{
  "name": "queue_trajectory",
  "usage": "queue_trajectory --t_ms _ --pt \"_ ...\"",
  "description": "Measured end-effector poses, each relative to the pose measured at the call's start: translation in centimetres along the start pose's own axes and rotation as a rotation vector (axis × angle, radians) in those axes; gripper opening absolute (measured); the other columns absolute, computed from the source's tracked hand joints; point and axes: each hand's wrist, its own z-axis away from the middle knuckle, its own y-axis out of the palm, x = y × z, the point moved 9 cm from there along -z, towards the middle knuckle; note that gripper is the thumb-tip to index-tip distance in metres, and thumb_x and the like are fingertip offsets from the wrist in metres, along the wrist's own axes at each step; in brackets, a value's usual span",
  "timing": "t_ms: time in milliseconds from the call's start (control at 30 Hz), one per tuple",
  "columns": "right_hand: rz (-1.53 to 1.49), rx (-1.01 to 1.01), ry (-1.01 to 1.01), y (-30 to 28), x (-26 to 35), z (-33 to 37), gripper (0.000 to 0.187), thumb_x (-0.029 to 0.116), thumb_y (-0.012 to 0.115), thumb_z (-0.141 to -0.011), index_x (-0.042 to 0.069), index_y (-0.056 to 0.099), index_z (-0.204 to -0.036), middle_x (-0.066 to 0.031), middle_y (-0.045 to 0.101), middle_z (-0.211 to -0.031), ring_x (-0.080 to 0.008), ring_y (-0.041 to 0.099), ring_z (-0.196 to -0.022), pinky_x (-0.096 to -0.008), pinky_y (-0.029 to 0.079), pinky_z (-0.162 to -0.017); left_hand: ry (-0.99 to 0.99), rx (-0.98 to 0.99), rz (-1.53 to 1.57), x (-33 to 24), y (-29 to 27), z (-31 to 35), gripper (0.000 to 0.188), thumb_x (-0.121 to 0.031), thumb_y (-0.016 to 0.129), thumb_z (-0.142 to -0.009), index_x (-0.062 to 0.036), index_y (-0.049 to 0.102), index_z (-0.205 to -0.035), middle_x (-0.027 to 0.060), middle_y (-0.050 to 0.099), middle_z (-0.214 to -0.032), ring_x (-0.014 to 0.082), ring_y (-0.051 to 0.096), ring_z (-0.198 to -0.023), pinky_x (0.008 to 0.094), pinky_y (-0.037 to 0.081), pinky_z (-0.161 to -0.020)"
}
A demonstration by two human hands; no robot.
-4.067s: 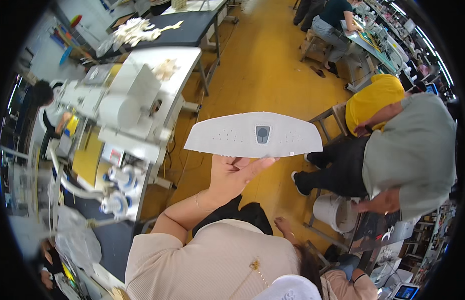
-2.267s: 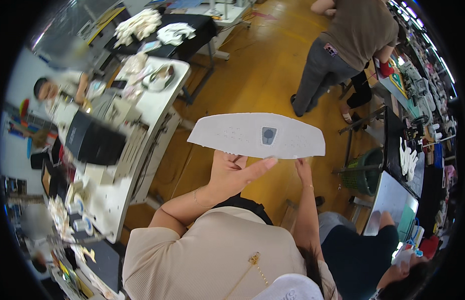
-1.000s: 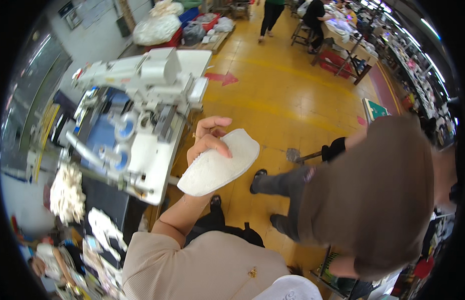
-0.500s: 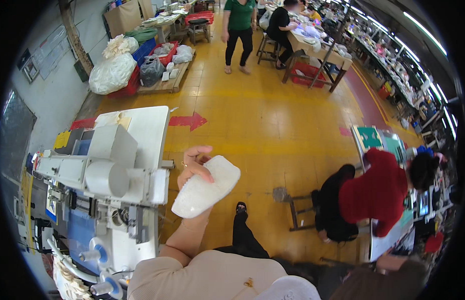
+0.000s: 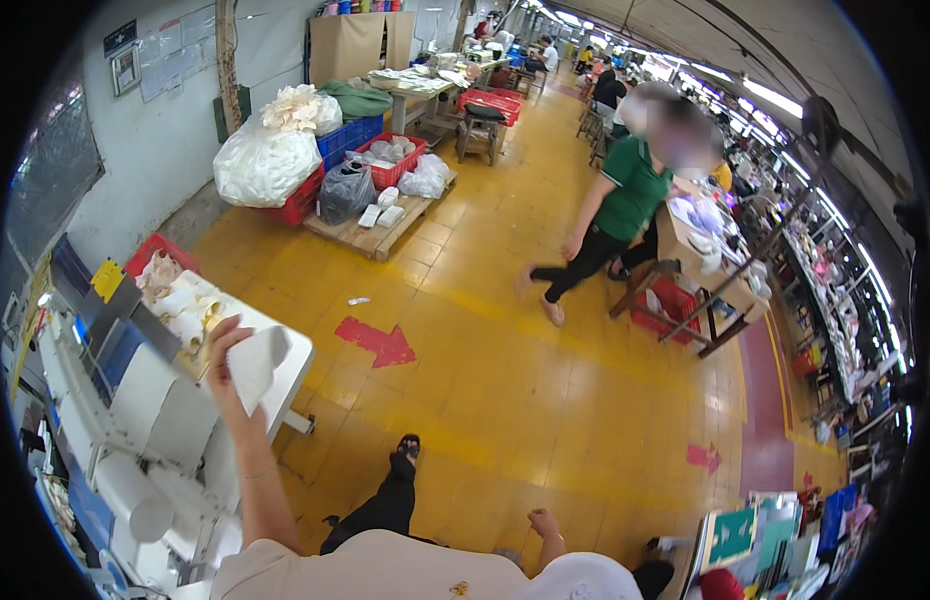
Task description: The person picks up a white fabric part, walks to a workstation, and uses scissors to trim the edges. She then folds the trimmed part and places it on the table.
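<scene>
My left hand [image 5: 223, 358] is raised over the white worktable [image 5: 293, 362] at the left. Its fingers are closed round one edge of a flat white oblong pad [image 5: 253, 368], which is tilted and hangs to the right of the hand. Cream and white fabric pieces [image 5: 190, 310] lie on the table just beyond that hand. My right hand [image 5: 547, 524] hangs low near my body over the yellow floor. Its fingers are curled in, and I see nothing in them.
A grey-white machine [image 5: 135, 480] stands beside the table. Ahead, a wooden pallet [image 5: 380, 240] bears bags and crates. A person in a green shirt [image 5: 625, 180] walks beside a wooden table [image 5: 725, 280] at right. Another workbench [image 5: 730, 540] stands near right.
My view has turned, and I am further along the floor. My left hand and the pad are now over the white table. My right hand has come into view. The green-shirted person is nearer.
</scene>
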Motion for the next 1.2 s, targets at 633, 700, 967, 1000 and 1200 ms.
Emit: queue_trajectory --t_ms 633,700,967,1000,1200 --pt "-0.246 0.42 0.461 -6.3 16.3 -39.7 0.045 0.032 0.064 -0.082 0.001 0.06 -0.115 -0.013 0.064 -0.107 -0.0248 0.066 -0.076 -0.0354 0.054 -0.063 0.14 1.008 -0.269 48.3 83.0 -18.7 0.015 -0.01 0.059 -0.084 -0.0049 0.067 -0.096 0.0168 0.064 -0.087 0.0329 0.059 -0.088 0.0405 0.045 -0.078" --pt "-0.398 0.289 0.638 -8.3 13.8 -45.0 0.05 0.034 0.065 -0.081 0.0 0.058 -0.117 -0.0151 0.064 -0.109 -0.0246 0.066 -0.075 -0.0356 0.054 -0.064 -0.022 1.164 -0.439 60.2 87.3 -15.0 0.018 -0.013 0.058 -0.085 -0.0029 0.066 -0.097 0.0192 0.064 -0.091 0.035 0.06 -0.086 0.043 0.045 -0.074" --pt "-0.089 0.253 0.034 -33.0 45.7 -84.4 0.037 0.036 0.056 -0.08 0.007 0.067 -0.101 -0.0171 0.068 -0.088 -0.0253 0.066 -0.08 -0.0355 0.051 -0.071 -1.209 0.885 -1.066 84.2 57.3 -21.1 0.028 -0.027 0.063 -0.08 -0.0014 0.066 -0.091 0.014 0.067 -0.082 0.0272 0.065 -0.065 0.0411 0.054 -0.061" --pt "-0.067 0.168 0.005 -36.3 47.9 -89.4 0.038 0.034 0.057 -0.08 0.005 0.066 -0.103 -0.0178 0.068 -0.093 -0.0258 0.065 -0.085 -0.0349 0.05 -0.076 -1.34 0.765 -1.116 85.1 54.5 -22.0 0.028 -0.027 0.063 -0.081 -0.0017 0.065 -0.094 0.0141 0.067 -0.083 0.0272 0.066 -0.067 0.0412 0.054 -0.06" --pt "-0.471 0.023 0.107 -51.7 61.0 -110.5 0.038 0.03 0.058 -0.085 0.002 0.063 -0.109 -0.0116 0.068 -0.091 -0.0185 0.065 -0.083 -0.0309 0.05 -0.067 -1.506 0.395 -1.233 91.4 62.1 -34.1 0.033 -0.028 0.061 -0.084 -0.0031 0.062 -0.105 0.0162 0.065 -0.086 0.0273 0.067 -0.075 0.0413 0.054 -0.054"
